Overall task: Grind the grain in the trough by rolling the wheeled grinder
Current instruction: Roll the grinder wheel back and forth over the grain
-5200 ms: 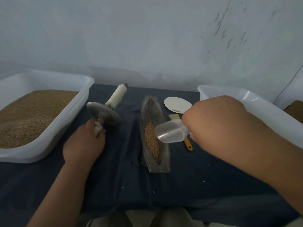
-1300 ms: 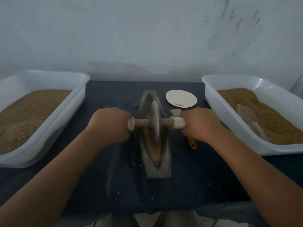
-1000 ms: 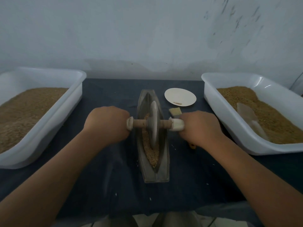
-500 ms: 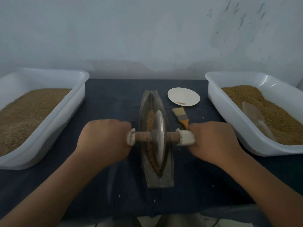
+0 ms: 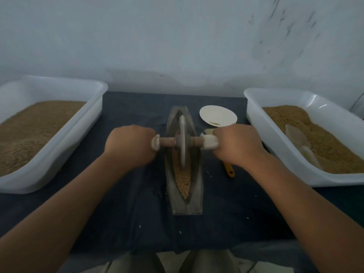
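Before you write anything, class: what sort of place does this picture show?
Probably a makeshift grain-grinding workstation: a cloth-covered table, a grain-filled left tub and right tub, and a wheeled grinder standing in its trough.

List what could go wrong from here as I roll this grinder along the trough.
1. The grain is heaped toward the near end of the trough; a pull toward you may push some over the rim onto the cloth.
2. The right hand hangs just over the brush and may knock it.
3. Uneven pressure from the left hand could tip the grinder against the narrow trough wall.
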`<state>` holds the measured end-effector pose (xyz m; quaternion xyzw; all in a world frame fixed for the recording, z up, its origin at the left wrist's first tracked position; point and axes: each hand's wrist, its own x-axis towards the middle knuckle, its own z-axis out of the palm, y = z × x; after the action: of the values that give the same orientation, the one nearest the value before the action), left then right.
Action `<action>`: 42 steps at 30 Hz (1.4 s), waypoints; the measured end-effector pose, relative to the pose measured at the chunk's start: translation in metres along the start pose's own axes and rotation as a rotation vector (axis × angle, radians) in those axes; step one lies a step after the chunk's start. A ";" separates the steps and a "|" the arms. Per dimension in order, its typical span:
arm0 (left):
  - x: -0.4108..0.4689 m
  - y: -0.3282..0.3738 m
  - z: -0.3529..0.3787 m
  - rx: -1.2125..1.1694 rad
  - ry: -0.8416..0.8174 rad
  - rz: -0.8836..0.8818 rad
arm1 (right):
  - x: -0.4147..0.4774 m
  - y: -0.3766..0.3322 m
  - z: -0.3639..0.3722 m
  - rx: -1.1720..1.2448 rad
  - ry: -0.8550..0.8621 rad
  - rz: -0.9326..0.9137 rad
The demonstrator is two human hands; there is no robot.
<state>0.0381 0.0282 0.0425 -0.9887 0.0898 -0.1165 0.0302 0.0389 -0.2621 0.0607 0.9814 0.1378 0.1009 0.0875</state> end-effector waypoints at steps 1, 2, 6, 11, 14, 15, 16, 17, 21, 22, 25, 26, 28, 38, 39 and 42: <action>-0.015 -0.001 -0.001 0.026 0.046 0.033 | -0.014 0.002 -0.003 0.003 -0.027 -0.045; -0.030 -0.002 -0.002 0.046 0.107 0.061 | -0.027 0.004 -0.007 0.015 -0.050 -0.081; -0.055 -0.004 -0.002 0.061 0.217 0.109 | -0.037 0.005 -0.012 0.024 -0.080 -0.100; -0.004 -0.004 0.019 -0.049 0.090 -0.075 | 0.011 -0.005 0.003 -0.071 0.113 -0.004; 0.025 -0.004 0.018 -0.054 0.068 -0.087 | 0.032 -0.006 0.004 -0.072 0.097 0.070; 0.028 -0.003 0.015 -0.047 0.057 -0.072 | 0.033 -0.006 0.004 -0.049 0.075 0.085; 0.028 -0.002 0.010 -0.034 0.045 -0.055 | 0.029 -0.005 0.004 -0.017 0.050 0.088; 0.023 -0.001 0.007 -0.019 0.036 -0.038 | 0.022 -0.004 0.003 0.009 0.016 0.076; -0.021 -0.004 -0.001 0.032 0.115 0.076 | -0.022 0.003 -0.009 0.101 -0.122 -0.011; -0.033 -0.004 -0.002 0.042 0.172 0.109 | -0.030 0.004 -0.013 0.130 -0.161 -0.018; -0.045 -0.006 -0.002 0.072 0.246 0.135 | -0.034 0.003 -0.011 0.135 -0.216 -0.007; -0.039 -0.007 0.001 0.069 0.214 0.107 | -0.029 0.001 -0.007 0.107 -0.166 0.000; -0.017 -0.007 0.007 0.017 0.113 0.026 | -0.011 -0.002 0.002 0.030 -0.023 0.032; 0.010 -0.008 0.001 0.010 0.017 0.055 | 0.004 0.002 0.003 0.084 -0.089 0.046; -0.006 -0.008 0.001 0.033 0.041 0.075 | -0.009 0.005 0.001 0.102 -0.115 0.011; -0.042 -0.010 -0.004 0.071 0.136 0.100 | -0.041 0.009 -0.006 0.151 -0.114 -0.025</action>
<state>-0.0017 0.0452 0.0377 -0.9711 0.1365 -0.1849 0.0649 0.0016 -0.2814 0.0608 0.9875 0.1522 0.0333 0.0223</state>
